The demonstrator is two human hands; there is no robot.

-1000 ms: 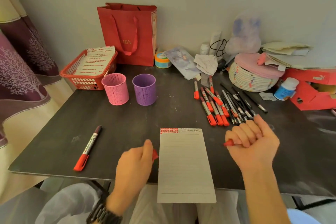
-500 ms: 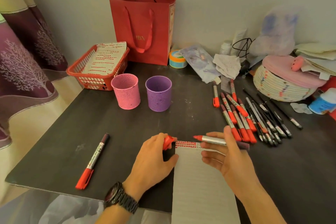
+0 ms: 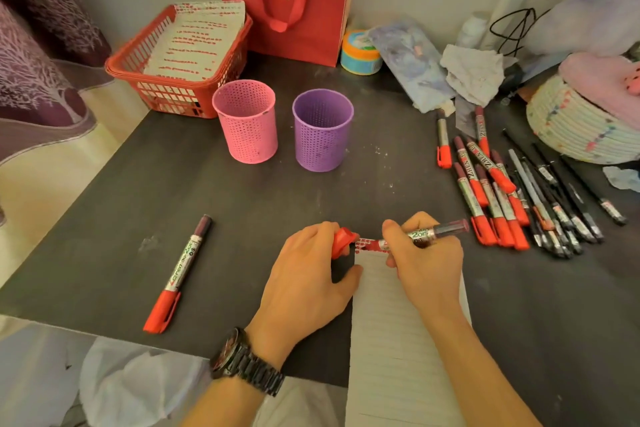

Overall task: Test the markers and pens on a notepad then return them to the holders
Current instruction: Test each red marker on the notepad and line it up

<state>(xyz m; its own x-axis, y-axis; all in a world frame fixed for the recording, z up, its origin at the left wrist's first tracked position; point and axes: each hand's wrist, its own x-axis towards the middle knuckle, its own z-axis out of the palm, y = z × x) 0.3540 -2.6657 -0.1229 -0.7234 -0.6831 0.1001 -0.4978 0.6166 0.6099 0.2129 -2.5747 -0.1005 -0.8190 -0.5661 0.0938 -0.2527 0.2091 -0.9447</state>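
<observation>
Dark desk (image 3: 242,218), notepad (image 3: 398,322) at near edge. Gripping uncapped marker (image 3: 426,234) in right hand (image 3: 426,263), tip on top line; pinching red cap (image 3: 341,241) in left hand (image 3: 304,274), thumb at notepad edge. Stroke short and light; pin notepad steady.

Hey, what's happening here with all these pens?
A person is trying out a marker. Their right hand holds the uncapped marker with its tip at the top edge of the notepad, where red test marks already sit. The left hand pinches the red cap beside the pad. A lone marker lies capped to the left, a bunch of markers and pens lies on the right, and nothing sticks out of the pink holder or purple holder.
</observation>
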